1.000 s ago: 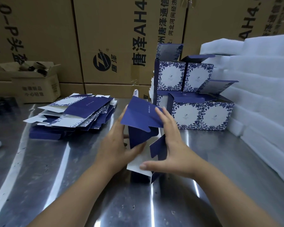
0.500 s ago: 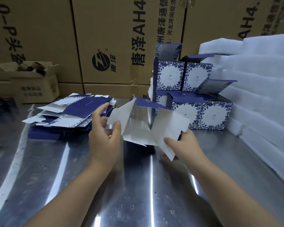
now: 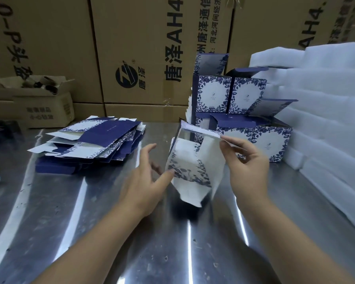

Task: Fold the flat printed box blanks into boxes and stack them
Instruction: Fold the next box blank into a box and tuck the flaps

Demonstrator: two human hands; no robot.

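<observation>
Steel bench (image 3: 90, 222): box blank (image 3: 190, 160) has swung upright since a moment ago; fingers of right hand (image 3: 248, 169) pinch its flap; left hand (image 3: 143, 185) released, thumb touching. Folding underway.

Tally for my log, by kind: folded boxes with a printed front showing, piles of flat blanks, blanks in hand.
Folded blue-and-white floral cardboard boxes, front showing: 4
Piles of flat printed cardboard blanks: 1
Half-folded cardboard blank, pinched by the right hand: 1
Total: 6
A further box may sit partly hidden at the stack's left end.
</observation>
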